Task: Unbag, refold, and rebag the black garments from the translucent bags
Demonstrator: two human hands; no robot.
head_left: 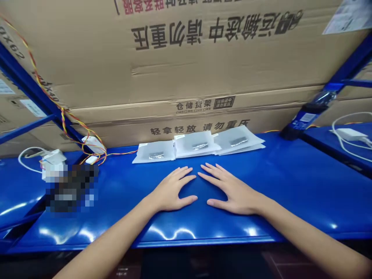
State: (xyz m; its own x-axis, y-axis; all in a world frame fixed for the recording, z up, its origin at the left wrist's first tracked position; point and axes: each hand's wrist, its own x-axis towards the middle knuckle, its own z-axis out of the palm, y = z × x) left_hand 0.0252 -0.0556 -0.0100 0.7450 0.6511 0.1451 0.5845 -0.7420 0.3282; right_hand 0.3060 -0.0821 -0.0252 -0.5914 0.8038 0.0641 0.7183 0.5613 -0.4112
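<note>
My left hand [176,188] lies flat on a blue metal shelf [122,201], fingers spread and nothing in it. Facing it, my right hand [229,188] rests the same way, palm down with the thumb held apart. A small gap separates the fingertips of the two hands. Just beyond them, three groups of flat, whitish translucent bags stand in a row: a left bag [155,150], a middle bag [197,143] and a right bag [240,140]. Each shows a small dark item inside, too unclear to name. Neither hand touches the bags.
Large cardboard boxes [186,77] wall off the back. A dark drink bottle [305,116] leans by the right post. White power adapters [94,144] with red-yellow wires and a pixelated dark object [72,188] are at left. A white charger [348,134] lies far right.
</note>
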